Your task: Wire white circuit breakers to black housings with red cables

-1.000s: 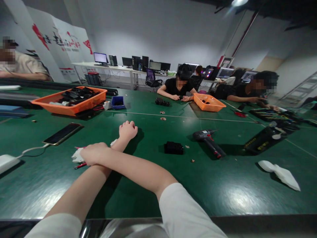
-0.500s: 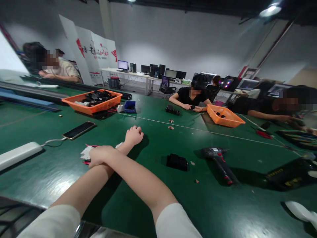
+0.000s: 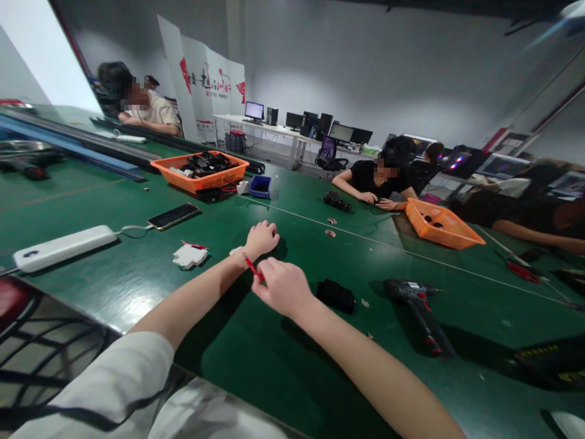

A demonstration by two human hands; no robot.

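Fingers of my right hand pinch a slim red piece, its tip showing in front of my left wrist in the head view. Beyond it, my left hand is over the green surface, knuckles up and curled; I cannot tell whether it closes on anything. Left of my forearm lies a white block with a red strip at its top edge. Just right of my right hand sits a black part, and farther right lies a power screwdriver.
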